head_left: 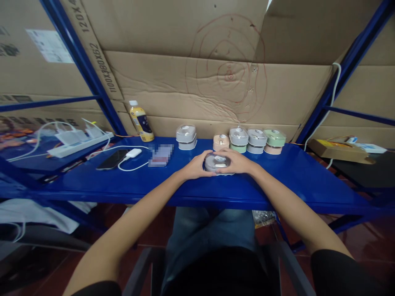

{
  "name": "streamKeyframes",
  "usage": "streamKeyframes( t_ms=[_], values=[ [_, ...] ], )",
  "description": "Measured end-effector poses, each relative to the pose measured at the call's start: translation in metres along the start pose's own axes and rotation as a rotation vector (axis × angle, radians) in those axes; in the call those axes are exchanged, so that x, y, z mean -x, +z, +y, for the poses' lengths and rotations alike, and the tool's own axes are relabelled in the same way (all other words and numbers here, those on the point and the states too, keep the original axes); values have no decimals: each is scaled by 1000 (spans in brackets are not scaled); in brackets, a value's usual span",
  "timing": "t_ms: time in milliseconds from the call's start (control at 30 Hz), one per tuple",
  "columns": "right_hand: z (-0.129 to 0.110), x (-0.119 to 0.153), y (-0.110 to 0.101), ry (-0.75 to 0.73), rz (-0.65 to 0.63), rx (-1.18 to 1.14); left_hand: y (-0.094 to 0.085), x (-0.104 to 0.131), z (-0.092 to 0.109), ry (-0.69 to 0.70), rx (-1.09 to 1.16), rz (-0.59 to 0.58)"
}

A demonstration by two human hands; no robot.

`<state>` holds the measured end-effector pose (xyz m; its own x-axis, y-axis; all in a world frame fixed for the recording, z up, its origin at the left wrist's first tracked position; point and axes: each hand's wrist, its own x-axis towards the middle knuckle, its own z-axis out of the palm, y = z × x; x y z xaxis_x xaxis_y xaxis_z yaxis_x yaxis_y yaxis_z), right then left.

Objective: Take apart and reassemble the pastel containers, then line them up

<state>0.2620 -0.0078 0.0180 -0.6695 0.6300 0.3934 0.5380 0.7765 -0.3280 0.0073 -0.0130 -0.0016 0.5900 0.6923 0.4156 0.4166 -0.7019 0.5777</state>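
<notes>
A grey rounded container with a clear lid (pixel 217 161) sits near the middle of the blue table. My left hand (pixel 197 165) is wrapped round its left side, and my right hand (pixel 237 161) grips its right side. Just behind it stands a small peach container (pixel 221 142). To the right of that are a green container with a clear lid (pixel 238 139), a grey one (pixel 256 141) and a green-topped one with a peach base (pixel 274 141). A pale grey container (pixel 186 137) stands apart, behind my left hand.
On the blue table (pixel 296 176) at left lie a phone (pixel 112 160), a white charger (pixel 133 153) with its cable and a blurred packet (pixel 161 155). A yellow bottle (pixel 142 122) stands behind them. Cardboard backs the table; an open box (pixel 339 151) lies at right.
</notes>
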Motion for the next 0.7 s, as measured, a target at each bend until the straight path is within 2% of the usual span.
streamKeyframes(
  t_ms=[167,333,433,533,633,700],
  values=[
    [0,-3,0,15,-39,44,1,-2,-3,18,-5,-18],
    [3,1,2,20,30,-35,0,0,-6,63,-87,9],
    [9,3,-11,64,215,-77,-9,3,-6,70,-189,50],
    [20,7,-33,149,520,-68,-21,6,-4,32,-246,186],
    [34,11,-52,232,766,-55,-29,-3,-2,-120,-237,387],
    [42,13,-59,288,865,-58,-29,-21,-1,-275,-231,519]
  ],
)
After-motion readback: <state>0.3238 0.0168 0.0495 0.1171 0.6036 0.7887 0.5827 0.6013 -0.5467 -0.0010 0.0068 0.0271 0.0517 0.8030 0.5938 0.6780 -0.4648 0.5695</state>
